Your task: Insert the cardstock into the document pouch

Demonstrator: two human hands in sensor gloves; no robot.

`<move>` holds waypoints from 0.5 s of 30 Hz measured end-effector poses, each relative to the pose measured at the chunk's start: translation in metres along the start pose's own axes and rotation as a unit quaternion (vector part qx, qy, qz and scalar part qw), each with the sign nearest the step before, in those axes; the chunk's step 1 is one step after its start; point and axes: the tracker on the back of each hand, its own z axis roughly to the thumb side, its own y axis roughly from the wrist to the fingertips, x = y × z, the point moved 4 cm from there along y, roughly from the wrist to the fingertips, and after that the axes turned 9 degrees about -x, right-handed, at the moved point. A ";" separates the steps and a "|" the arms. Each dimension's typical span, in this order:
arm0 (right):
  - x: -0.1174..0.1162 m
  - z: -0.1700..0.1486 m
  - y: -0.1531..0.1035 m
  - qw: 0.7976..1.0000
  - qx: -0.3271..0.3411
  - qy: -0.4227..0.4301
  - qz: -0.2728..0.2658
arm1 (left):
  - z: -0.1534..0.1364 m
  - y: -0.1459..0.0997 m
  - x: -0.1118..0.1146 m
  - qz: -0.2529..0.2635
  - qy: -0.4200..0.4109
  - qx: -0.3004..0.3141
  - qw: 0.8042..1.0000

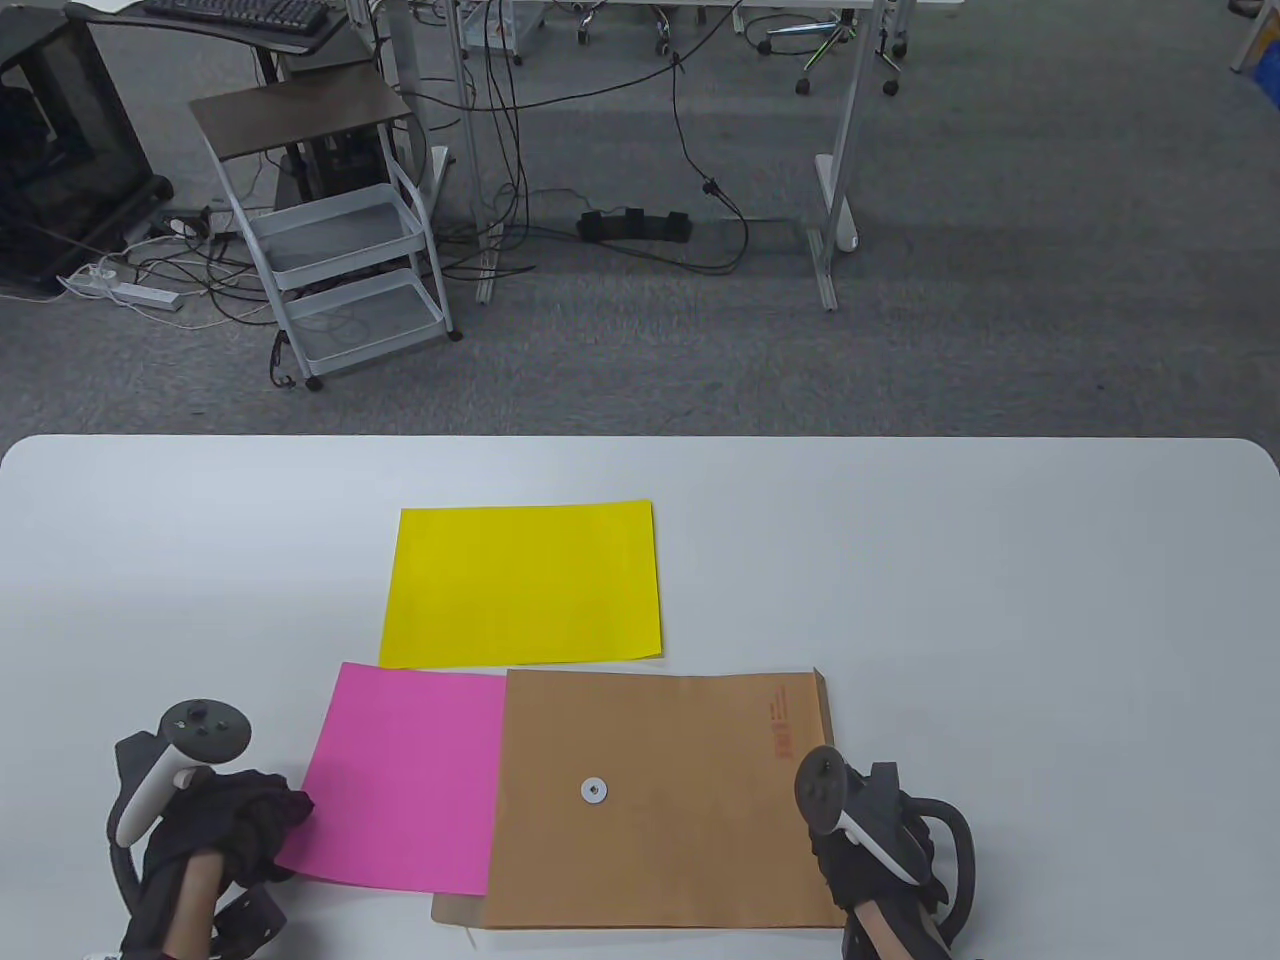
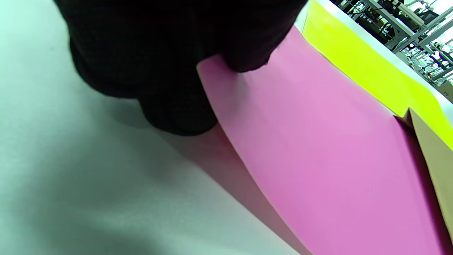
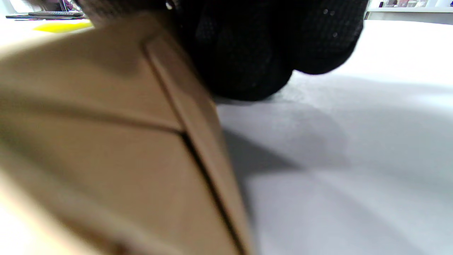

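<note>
We had the table view looking down and outward across the white table (image 1: 1000,600) toward the office floor, while both wrist views sat low and close over it, the left sharing the pink cardstock (image 2: 318,148), the right sharing the brown pouch (image 3: 106,141) edge.

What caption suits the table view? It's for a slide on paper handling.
Left hand grips the pink cardstock partly inside the brown pouch; right hand holds the pouch's far end.

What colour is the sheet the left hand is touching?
Pink; the left hand touches its edge. Clearest in the table view.
</note>
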 end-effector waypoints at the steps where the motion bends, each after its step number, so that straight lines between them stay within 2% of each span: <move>1: 0.000 0.000 0.000 1.000 0.000 0.000 0.000 | 0.000 0.000 0.000 0.000 0.001 0.001 1.000; 15: 0.000 0.000 0.000 1.000 0.000 0.000 0.000 | 0.014 -0.004 0.010 -0.006 0.020 0.020 1.000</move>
